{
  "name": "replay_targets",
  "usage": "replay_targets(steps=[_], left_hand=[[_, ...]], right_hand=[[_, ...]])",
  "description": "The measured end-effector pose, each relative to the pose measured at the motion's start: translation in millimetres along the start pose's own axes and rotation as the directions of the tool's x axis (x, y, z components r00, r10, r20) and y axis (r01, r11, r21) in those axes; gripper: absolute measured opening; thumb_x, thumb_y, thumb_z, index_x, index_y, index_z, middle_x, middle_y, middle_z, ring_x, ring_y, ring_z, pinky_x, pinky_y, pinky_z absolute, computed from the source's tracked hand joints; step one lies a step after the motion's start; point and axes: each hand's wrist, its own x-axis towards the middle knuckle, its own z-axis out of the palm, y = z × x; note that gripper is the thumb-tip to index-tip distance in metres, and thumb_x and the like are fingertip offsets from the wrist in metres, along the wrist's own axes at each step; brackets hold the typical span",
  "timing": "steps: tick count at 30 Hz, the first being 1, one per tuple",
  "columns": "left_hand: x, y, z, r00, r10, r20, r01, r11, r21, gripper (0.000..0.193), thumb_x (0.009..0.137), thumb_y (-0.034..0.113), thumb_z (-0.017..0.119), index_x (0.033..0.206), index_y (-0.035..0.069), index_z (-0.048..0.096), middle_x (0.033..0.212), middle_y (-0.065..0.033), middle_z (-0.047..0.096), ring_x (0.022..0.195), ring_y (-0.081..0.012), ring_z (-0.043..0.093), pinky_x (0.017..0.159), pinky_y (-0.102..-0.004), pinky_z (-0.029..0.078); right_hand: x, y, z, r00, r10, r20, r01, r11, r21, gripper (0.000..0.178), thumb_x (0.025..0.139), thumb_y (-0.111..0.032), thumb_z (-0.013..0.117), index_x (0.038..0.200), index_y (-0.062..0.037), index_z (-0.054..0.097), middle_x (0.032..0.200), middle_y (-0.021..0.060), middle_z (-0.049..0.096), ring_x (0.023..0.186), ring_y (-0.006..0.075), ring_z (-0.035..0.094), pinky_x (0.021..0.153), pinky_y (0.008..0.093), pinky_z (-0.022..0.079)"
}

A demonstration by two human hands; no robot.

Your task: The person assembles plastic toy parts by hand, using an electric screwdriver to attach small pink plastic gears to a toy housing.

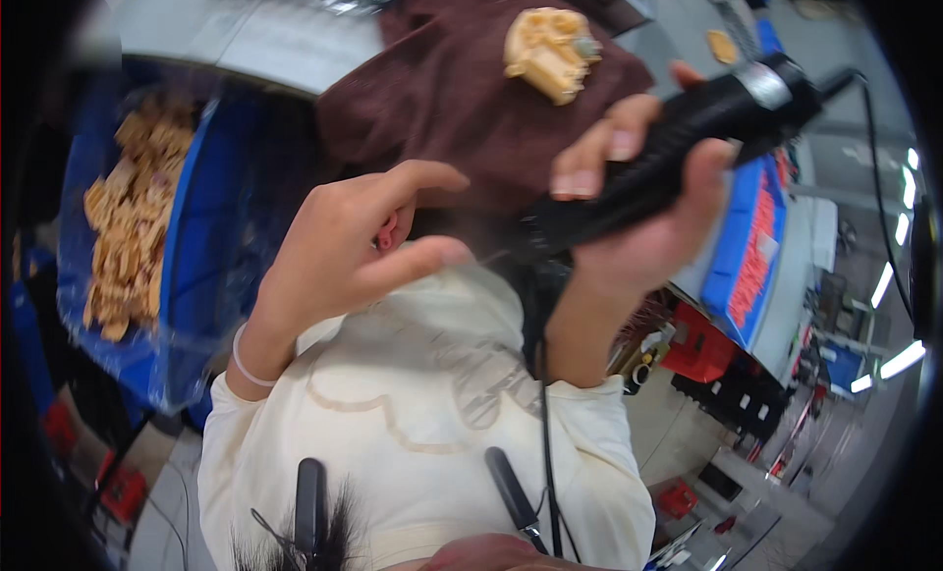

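Observation:
In my right hand [638, 188] is a black corded electric screwdriver [678, 149], slanted so that its narrow end points down and left; its tip is blurred. My left hand [344, 237] is curled around a small pink part [388, 231] in its palm, with thumb and forefinger apart near the screwdriver's tip. Most of the pink part is hidden by the fingers. Beyond both hands, a yellow molded plastic part [550, 58] with a greyish piece at its side lies on a dark brown cloth [442, 100].
At the left stands a blue bin [187, 227] lined with clear plastic, holding many yellow parts [138, 208]. To the right, a blue tray [724, 279] holds pink parts [754, 252]. The screwdriver's black cable [877, 168] hangs at the right. Another yellow piece [722, 47] lies at the far right.

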Motion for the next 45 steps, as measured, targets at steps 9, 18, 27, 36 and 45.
replay_targets(steps=[9, 18, 27, 36, 45], left_hand=[[45, 3, 47, 0.889, 0.451, -0.08, -0.424, 0.877, 0.228, 0.041, 0.06, 0.035, 0.08, 0.082, 0.005, 0.062, 0.053, -0.0067, 0.051, 0.045, -0.0231, 0.054, 0.043, -0.0328, 0.043], [54, -2, 54, 0.882, 0.458, -0.112, -0.397, 0.85, 0.347, 0.041, 0.058, 0.033, 0.081, 0.08, 0.006, 0.061, 0.053, -0.0053, 0.048, 0.044, -0.0208, 0.051, 0.042, -0.031, 0.042], [58, 4, 53, 0.865, 0.49, -0.109, -0.428, 0.833, 0.35, 0.037, 0.058, 0.03, 0.081, 0.075, 0.006, 0.058, 0.054, -0.0052, 0.05, 0.045, -0.021, 0.053, 0.043, -0.031, 0.043], [67, 8, 55, 0.875, 0.475, -0.093, -0.429, 0.85, 0.304, 0.035, 0.06, 0.031, 0.08, 0.071, 0.007, 0.056, 0.053, -0.0045, 0.05, 0.045, -0.0211, 0.053, 0.044, -0.0314, 0.043], [82, 21, 54, 0.919, 0.39, 0.061, -0.393, 0.889, 0.233, 0.035, 0.064, 0.035, 0.079, 0.077, 0.009, 0.059, 0.052, -0.0029, 0.05, 0.045, -0.0196, 0.053, 0.043, -0.0307, 0.042]], right_hand=[[-1, 0, -7, 0.999, -0.045, 0.008, 0.045, 0.999, -0.013, 0.074, 0.089, -0.064, 0.041, 0.128, -0.002, 0.032, 0.073, 0.0169, 0.053, 0.055, 0.0269, 0.058, 0.055, 0.0379, 0.052], [11, -3, -9, 0.996, 0.033, -0.086, -0.025, 0.996, 0.088, 0.069, 0.086, -0.067, 0.043, 0.11, -0.0023, 0.039, 0.066, 0.0158, 0.056, 0.053, 0.022, 0.058, 0.052, 0.0317, 0.05], [13, -9, -7, 0.997, -0.025, -0.078, 0.029, 0.998, 0.048, 0.088, 0.081, -0.08, 0.026, 0.106, 0.0026, 0.042, 0.057, 0.0151, 0.05, 0.045, 0.0245, 0.052, 0.045, 0.0353, 0.049], [12, -8, -17, 0.998, 0.004, -0.061, 0.007, 0.984, 0.176, 0.084, 0.081, -0.075, 0.04, 0.114, 0.0023, 0.036, 0.068, 0.0186, 0.056, 0.053, 0.0229, 0.057, 0.052, 0.0307, 0.051], [19, -6, -41, 0.993, -0.117, -0.029, 0.119, 0.987, 0.111, 0.069, 0.09, -0.034, 0.059, 0.14, -0.0081, 0.019, 0.071, 0.0127, 0.05, 0.049, 0.0208, 0.053, 0.045, 0.0327, 0.049]])
